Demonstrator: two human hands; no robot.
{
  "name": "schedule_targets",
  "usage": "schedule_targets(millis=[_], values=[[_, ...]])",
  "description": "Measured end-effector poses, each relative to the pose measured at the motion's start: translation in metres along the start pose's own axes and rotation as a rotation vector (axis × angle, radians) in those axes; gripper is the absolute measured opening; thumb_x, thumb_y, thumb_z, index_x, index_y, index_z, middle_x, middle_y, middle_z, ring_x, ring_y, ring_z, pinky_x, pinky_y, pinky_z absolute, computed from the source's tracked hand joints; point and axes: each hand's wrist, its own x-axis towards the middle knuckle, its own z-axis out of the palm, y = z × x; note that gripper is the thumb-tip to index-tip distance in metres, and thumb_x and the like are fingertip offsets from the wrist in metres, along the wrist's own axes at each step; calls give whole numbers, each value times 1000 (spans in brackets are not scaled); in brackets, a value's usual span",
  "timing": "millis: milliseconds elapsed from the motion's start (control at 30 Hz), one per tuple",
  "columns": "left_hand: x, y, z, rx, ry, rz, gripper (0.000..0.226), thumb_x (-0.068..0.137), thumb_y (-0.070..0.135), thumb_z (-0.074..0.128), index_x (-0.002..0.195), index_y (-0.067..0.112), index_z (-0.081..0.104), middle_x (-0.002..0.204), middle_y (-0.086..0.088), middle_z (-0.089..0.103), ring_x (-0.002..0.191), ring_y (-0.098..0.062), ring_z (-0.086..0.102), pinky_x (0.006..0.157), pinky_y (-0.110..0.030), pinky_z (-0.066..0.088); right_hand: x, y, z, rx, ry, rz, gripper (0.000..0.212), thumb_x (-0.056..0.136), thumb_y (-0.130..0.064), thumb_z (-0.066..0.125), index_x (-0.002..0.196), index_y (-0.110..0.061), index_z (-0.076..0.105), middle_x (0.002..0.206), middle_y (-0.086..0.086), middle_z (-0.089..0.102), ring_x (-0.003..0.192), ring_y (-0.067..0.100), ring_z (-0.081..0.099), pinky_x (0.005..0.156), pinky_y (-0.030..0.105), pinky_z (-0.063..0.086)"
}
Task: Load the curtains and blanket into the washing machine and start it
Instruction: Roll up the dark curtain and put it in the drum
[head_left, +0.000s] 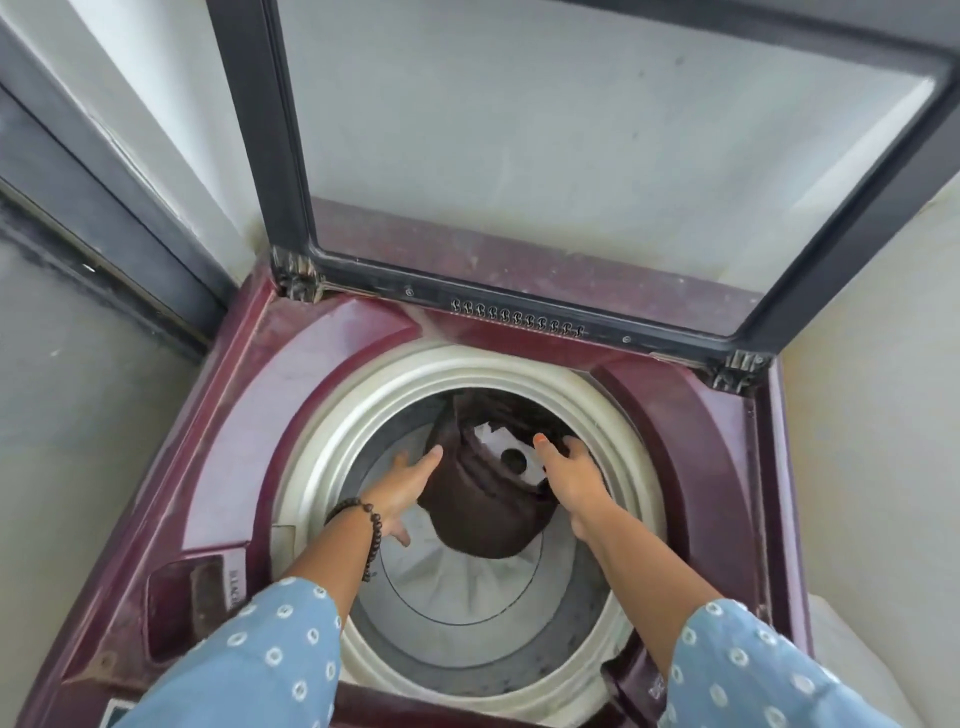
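A maroon top-loading washing machine (332, 374) stands below me with its glass lid (571, 156) raised upright. Inside the drum (467, 587) lies a bundle of dark brown fabric (483, 514) with a white strip and eyelet ring, bunched toward the far side. My left hand (405, 486), a bead bracelet on its wrist, reaches into the drum with straight fingers beside the fabric's left edge. My right hand (569, 470) is spread over the fabric's right side, fingers touching it. Neither hand grips the cloth.
The white drum rim (322, 467) circles both forearms. A detergent tray (187, 608) sits at the machine's front left. A dark window frame (104, 208) and grey walls close in on the left and behind; a pale object shows at the lower right (862, 660).
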Motion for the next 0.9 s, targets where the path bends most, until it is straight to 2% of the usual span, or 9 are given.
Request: schedule_targets(millis=[100,300,433,600,800,900], values=[[1,-1,4,129,33,17,95,88,71,46,156,30,-6,166,-3,-2,149,-40,12,99,-72,34,-3,2,-6,-31,-9,-12,67,98,-49,50,154,-21,26,156,6,35,140,29,37,108,40,35],[-5,1,15,233,69,105,88,93,66,41,156,26,-5,165,-4,5,149,-37,17,105,-68,30,-17,5,-12,-30,-52,-45,65,99,-41,54,154,-22,25,157,6,32,142,29,35,110,40,35],[-19,4,27,301,116,238,74,100,51,42,156,15,9,162,-6,19,146,-30,27,112,-49,31,-29,5,-14,-52,-80,-68,66,98,-37,56,154,-23,25,157,6,33,141,29,36,109,41,36],[-38,6,39,433,161,393,64,102,41,43,153,9,20,160,-9,25,145,-27,30,112,-37,31,-46,4,-19,-78,-87,-117,67,97,-37,58,154,-24,25,157,7,33,140,30,37,109,41,37],[-40,-6,44,642,259,441,80,98,55,42,156,14,5,165,-9,-5,152,-24,6,121,-44,17,-67,4,-22,-161,-95,-218,68,97,-40,57,154,-25,24,159,5,28,142,29,34,112,42,35],[-51,-9,45,916,433,511,78,99,59,34,157,18,1,164,-9,-15,152,-24,-11,121,-54,3,-76,8,-22,-608,-5,-436,70,97,-46,52,155,-24,20,162,8,19,148,28,22,116,46,31]])
